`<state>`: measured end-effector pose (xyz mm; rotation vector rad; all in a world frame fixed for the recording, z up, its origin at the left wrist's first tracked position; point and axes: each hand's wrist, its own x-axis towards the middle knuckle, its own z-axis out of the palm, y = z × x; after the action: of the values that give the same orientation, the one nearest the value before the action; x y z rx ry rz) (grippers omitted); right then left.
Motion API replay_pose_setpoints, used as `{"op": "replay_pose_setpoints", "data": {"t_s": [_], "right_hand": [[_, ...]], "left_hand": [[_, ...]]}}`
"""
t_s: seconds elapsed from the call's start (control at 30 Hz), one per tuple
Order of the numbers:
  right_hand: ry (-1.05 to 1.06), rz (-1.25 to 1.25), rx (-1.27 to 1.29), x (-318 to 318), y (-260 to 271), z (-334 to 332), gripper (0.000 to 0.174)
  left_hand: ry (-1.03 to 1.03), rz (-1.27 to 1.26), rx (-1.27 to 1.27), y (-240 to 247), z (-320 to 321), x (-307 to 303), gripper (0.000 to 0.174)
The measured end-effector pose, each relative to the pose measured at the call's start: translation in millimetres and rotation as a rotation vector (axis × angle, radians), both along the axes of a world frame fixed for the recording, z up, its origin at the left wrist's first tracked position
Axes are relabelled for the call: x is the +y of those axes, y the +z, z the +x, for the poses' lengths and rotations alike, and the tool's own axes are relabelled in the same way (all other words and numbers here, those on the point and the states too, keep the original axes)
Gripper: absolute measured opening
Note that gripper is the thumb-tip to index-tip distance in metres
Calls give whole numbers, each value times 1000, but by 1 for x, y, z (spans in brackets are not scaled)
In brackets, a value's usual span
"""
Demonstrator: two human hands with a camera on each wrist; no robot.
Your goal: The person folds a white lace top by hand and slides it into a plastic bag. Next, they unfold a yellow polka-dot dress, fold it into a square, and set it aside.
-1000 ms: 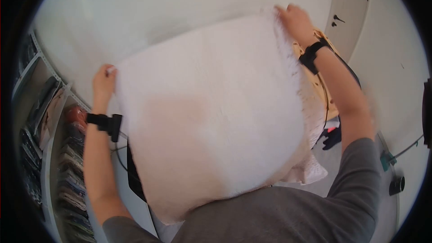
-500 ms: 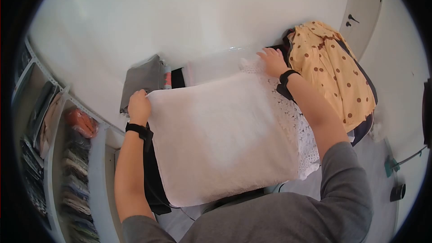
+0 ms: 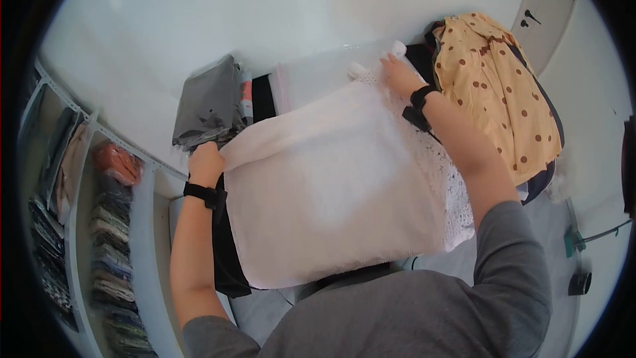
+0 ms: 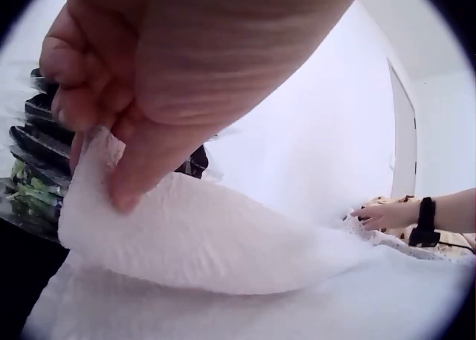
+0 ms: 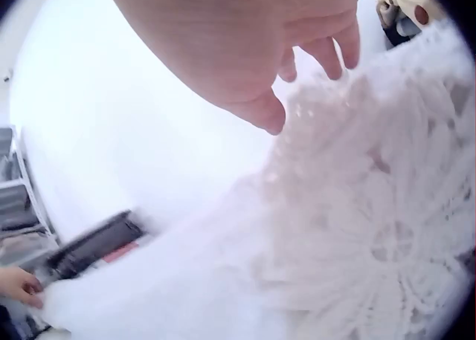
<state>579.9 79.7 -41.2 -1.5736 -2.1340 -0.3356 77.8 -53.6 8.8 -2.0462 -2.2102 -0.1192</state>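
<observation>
A white cloth (image 3: 331,192) with a lace part (image 3: 457,205) along its right side lies spread in front of the person, its far-left edge folded over. The left hand (image 3: 207,164) is at the far-left corner; in the left wrist view the left hand (image 4: 141,95) pinches the cloth (image 4: 216,236) between thumb and curled fingers. At the far-right corner is the right hand (image 3: 403,79). The right wrist view shows the right hand (image 5: 275,50) with fingers spread and loosely bent over the lace (image 5: 387,243), thumb apart from them.
Bagged grey garments (image 3: 211,96) stand at the back left, beside clear plastic (image 3: 318,79). A yellow garment with brown dots (image 3: 493,93) lies on a pile at the right. Shelves of bagged clothes (image 3: 112,252) line the left side. A white wall (image 3: 265,13) rises behind.
Both hands have come down from the raised position with the cloth, which now lies lower and flat. The left far edge has folded over, and the right hand's fingers have loosened.
</observation>
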Motion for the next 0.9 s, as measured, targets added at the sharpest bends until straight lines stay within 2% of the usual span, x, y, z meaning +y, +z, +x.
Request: {"op": "replay_pose_setpoints", "data": {"t_s": [0.03,0.07,0.1,0.13,0.17,0.27,0.3,0.37,0.4,0.43,0.5,0.53,0.6,0.67,0.7,0.77,0.83,0.9], "right_hand": [[105,-59,23,-6,13,6,39],[206,-120,49,-21,32,11,41],[188,-281,113,-51,60,9,38],[164,-443,179,-88,90,7,35],[179,-453,219,-119,105,13,31],[226,-434,382,-230,136,37,25],[183,-459,383,-262,129,52,25],[-25,-443,328,-318,124,79,23],[-94,-533,595,-344,114,83,23],[-168,-502,479,-366,97,93,23],[-302,-617,734,-406,50,106,27],[-299,-659,777,-421,21,116,30],[-389,-659,1018,-443,-28,109,36],[-365,-628,1194,-449,-48,81,41],[-343,-645,1193,-450,-63,78,41],[-163,-568,1498,-446,-94,68,46],[-90,-549,1487,-442,-103,65,47],[-7,-498,1545,-438,-98,58,50]], "left_hand": [[-7,-16,0,-5,-4,-4,21],[-27,99,-43,-7,-6,-13,27],[-50,210,-87,-9,-9,-23,33],[-79,216,-171,-10,-16,-34,38],[-217,273,-227,-8,-24,-50,34],[-134,244,-416,0,-26,-126,25],[-77,186,-489,3,-23,-154,23],[79,62,-639,-25,-50,-202,22],[143,10,-743,-32,-45,-226,23],[214,-39,-841,-37,-41,-249,24],[340,-181,-945,-46,-31,-282,33],[432,-225,-1019,-51,-22,-296,36],[463,-254,-1190,-75,-11,-309,43],[419,-235,-1338,-81,17,-311,49],[376,-232,-1426,-100,14,-311,49],[413,-134,-1572,-115,26,-310,43],[475,-27,-1489,-121,34,-307,44],[406,-8,-1585,-122,34,-305,44]]}}
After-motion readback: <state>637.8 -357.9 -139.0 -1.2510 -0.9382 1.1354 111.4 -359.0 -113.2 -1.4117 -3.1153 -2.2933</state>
